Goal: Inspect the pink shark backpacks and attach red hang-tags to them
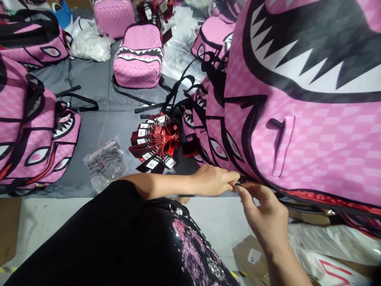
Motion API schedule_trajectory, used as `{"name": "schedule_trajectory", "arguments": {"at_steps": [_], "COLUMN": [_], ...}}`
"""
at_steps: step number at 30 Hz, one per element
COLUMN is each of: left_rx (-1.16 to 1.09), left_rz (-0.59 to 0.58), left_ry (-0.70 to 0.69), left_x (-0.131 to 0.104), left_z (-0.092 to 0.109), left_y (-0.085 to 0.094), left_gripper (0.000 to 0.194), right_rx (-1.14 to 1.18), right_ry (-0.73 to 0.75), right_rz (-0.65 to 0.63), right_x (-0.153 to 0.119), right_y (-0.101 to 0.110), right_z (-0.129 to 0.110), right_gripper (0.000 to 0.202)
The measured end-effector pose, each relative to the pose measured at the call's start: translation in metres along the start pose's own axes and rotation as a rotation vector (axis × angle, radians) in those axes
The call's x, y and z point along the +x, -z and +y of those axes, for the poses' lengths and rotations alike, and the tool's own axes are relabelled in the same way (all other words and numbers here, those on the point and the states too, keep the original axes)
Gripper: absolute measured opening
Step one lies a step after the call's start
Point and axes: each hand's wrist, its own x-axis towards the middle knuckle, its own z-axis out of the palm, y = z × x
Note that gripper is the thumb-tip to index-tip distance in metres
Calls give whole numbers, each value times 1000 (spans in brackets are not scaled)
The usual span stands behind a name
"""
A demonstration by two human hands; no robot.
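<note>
My left hand (214, 180) reaches across from the left, its fingers pinched together at the lower side edge of a large pink checkered backpack (315, 139) with a black shark mouth and white teeth. Meeting it there, my right hand (264, 210) has thumb and forefinger pressed together. Something small and dark shows between the fingertips, too hidden to name. Beside my left forearm lies a fanned bunch of black and red hang tags (153, 143) with red strings. Smaller pink backpacks (218, 147) stand close behind the large one.
More pink backpacks (38, 155) are stacked at the left, and a small backpack (139, 59) stands upright at the back. A clear plastic bag (106, 163) lies near the front edge of the grey-covered table (98, 123). Below are a cardboard box (251, 258) and a white bag (336, 258).
</note>
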Motion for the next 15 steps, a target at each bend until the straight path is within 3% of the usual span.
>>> {"name": "schedule_trajectory", "arguments": {"at_steps": [5,9,13,15], "left_rx": [-19,-13,-8,48], "left_rz": [-79,-17,-70,-8], "left_ry": [-9,18,-28,-18], "left_x": [-1,-1,-1,-1], "left_z": [2,2,-2,-3], "left_y": [2,3,2,1], "left_gripper": [18,20,20,18], "right_rx": [4,2,25,30], "right_ry": [-26,-48,-48,-58], "right_rz": [20,46,66,73], "right_x": [0,-1,-1,-1], "right_y": [-2,-4,-6,-7], "right_z": [-1,-2,-3,-3], "right_gripper": [37,39,39,40]}}
